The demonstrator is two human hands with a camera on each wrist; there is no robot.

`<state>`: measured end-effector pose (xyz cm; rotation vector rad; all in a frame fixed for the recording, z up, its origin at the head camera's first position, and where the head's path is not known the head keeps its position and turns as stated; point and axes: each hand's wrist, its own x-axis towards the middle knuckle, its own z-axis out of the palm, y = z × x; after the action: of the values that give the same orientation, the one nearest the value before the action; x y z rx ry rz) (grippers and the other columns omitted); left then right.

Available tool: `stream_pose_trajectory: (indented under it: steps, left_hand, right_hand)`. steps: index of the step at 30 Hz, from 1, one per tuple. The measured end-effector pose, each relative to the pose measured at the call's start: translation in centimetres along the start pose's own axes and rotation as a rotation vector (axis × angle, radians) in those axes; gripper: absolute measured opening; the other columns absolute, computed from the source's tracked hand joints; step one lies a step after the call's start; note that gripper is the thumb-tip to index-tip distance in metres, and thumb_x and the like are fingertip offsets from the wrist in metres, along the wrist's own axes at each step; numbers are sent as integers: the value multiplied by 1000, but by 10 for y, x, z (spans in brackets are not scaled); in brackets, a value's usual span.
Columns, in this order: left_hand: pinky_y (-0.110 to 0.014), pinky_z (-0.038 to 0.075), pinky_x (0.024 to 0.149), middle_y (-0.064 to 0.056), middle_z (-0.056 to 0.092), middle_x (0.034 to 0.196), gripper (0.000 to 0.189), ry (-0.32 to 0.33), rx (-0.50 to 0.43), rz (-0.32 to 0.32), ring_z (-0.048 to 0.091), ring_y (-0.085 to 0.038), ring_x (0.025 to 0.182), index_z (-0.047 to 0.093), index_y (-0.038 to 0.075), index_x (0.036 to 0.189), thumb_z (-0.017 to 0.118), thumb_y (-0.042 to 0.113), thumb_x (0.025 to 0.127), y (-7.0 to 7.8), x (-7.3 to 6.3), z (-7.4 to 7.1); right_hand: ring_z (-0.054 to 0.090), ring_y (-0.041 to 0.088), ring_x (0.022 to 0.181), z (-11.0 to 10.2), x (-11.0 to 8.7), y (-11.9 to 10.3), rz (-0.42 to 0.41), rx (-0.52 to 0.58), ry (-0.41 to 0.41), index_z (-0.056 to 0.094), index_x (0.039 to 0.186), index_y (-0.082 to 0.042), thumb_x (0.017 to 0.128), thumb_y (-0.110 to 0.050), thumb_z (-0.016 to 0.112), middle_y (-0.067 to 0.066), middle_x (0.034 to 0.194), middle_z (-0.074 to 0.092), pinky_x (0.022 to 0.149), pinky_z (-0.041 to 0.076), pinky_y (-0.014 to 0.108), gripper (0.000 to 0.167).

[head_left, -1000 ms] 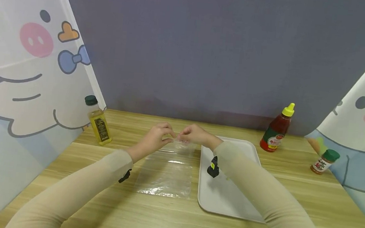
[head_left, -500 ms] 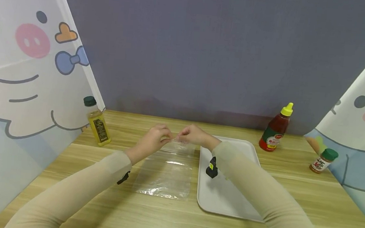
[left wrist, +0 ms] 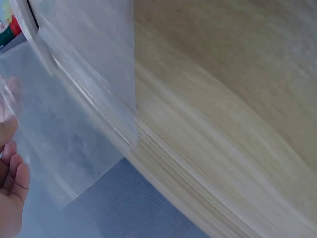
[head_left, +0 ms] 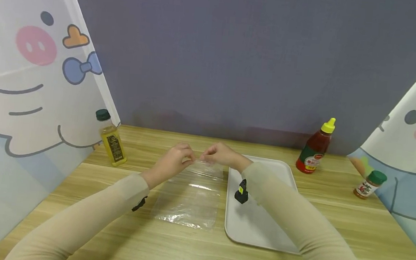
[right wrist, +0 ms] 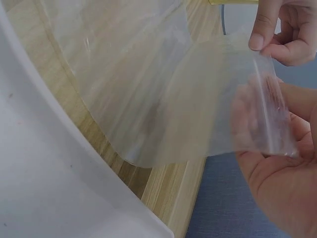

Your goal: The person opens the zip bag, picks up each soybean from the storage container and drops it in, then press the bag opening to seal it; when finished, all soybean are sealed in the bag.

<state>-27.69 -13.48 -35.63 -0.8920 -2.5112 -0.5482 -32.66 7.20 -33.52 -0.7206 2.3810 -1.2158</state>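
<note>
A clear plastic zip bag (head_left: 190, 203) lies on the wooden table, its top edge lifted at the far end. Between thumb and finger, my left hand (head_left: 177, 159) pinches that edge. Close beside it, my right hand (head_left: 222, 154) holds the same edge a little further right. The right wrist view shows the bag's zip strip (right wrist: 265, 106) running from the left hand's fingertips (right wrist: 256, 42) down to the right hand (right wrist: 277, 183), whose fingers show partly through the film. In the left wrist view the bag (left wrist: 64, 129) partly hides the scene, and only the left hand's fingers show.
A white tray (head_left: 251, 229) sits right of the bag, under the right forearm. An oil bottle (head_left: 113, 144) stands at the left. A red sauce bottle (head_left: 314, 151) with a yellow cap and a green-lidded spice jar (head_left: 370, 184) are at the right. Printed panels border the table.
Both hands stay at the bag's top edge. The left fingertips have shifted slightly left, away from the right hand's, and the bag's film has shifted a little.
</note>
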Motion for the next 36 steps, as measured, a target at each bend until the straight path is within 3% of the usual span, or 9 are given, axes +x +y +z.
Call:
stream_pose_trajectory:
  steps: [4,8,16,22,27,31,36]
  left_hand:
    - [-25,57,81,0,64,90,10,4,39,24,61,-16,89,69,8,86,77,4,80,2,0,1]
    - [-25,57,79,0,63,90,10,27,50,52,61,-16,89,70,8,85,77,4,80,3,0,3]
    - [-26,56,77,0,63,92,13,46,50,123,60,-16,89,72,10,87,79,3,78,3,0,6]
    - [-25,57,77,1,69,89,14,15,33,78,64,-14,87,71,10,89,79,4,78,5,2,5]
    - [-24,57,72,1,68,84,12,20,36,53,63,-13,81,71,10,85,78,4,78,6,1,5]
    - [-22,57,70,0,69,82,9,26,47,60,64,-13,77,72,10,82,79,6,78,5,1,7]
    - [-22,57,70,-1,70,81,5,40,21,77,65,-13,76,74,9,81,78,8,79,4,0,11]
  right_hand:
    - [67,31,93,1,1,0,-1,-14,-18,72,102,-1,93,-17,64,16,102,71,87,57,41,20]
    - [62,15,82,2,2,0,-7,-56,-29,72,102,-3,92,-16,65,5,91,71,85,56,40,17]
    - [58,7,75,3,3,-1,-25,-87,-32,73,98,-3,94,-16,64,-1,84,70,72,52,22,16]
    - [60,9,76,4,3,-1,-19,-54,-50,71,101,1,96,-14,60,6,87,71,77,54,24,19]
    - [60,8,74,5,5,-1,-64,-87,-67,70,103,5,95,-8,59,16,94,72,72,54,21,19]
    - [53,5,66,5,5,0,-116,-172,-75,72,98,4,93,-5,60,7,82,70,62,47,17,16]
    - [47,4,61,7,4,0,-117,-184,-70,73,94,1,93,-8,62,-2,74,66,57,41,16,15]
